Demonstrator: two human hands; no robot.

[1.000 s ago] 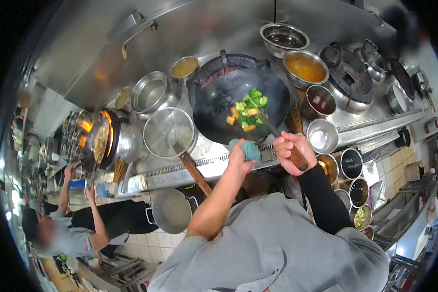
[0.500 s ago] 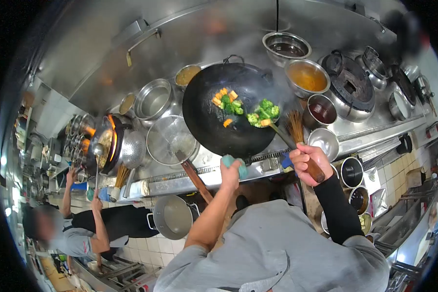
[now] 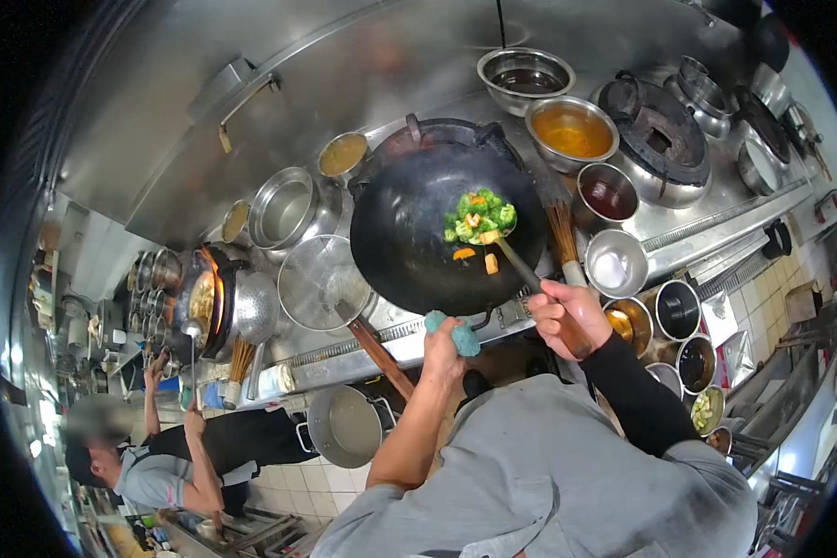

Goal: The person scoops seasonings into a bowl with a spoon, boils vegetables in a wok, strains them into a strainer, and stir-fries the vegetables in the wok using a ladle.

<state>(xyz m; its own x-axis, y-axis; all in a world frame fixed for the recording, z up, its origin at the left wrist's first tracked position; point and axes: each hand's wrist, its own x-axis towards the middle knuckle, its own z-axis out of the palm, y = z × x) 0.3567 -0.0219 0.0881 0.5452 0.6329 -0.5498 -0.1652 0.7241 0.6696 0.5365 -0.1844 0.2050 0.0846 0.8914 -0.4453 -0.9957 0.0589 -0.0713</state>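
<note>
A large black wok (image 3: 395,237) sits over the burner, tilted toward me so the ring behind it shows. Broccoli florets (image 3: 482,216) and orange and pale yellow pieces lie heaped in and around the ladle's bowl, which they mostly hide. My right hand (image 3: 567,316) is closed round the wooden handle of the ladle (image 3: 519,265). My left hand (image 3: 446,344) is wrapped round a bunched green cloth (image 3: 458,336) at the wok's near handle (image 3: 483,322); how much of that handle is within the grip is hidden.
Right of the wok are bowls of dark (image 3: 525,81) and orange liquid (image 3: 572,133), a pot of red sauce (image 3: 607,192) and a bamboo brush (image 3: 562,232). On the left lie a mesh strainer (image 3: 324,279) and a stockpot (image 3: 344,426). A co-worker (image 3: 172,456) stirs another wok.
The wok has tipped toward me, uncovering the ring behind. The scattered vegetables have gathered into one heap at the ladle. My right hand and the ladle have shifted slightly left.
</note>
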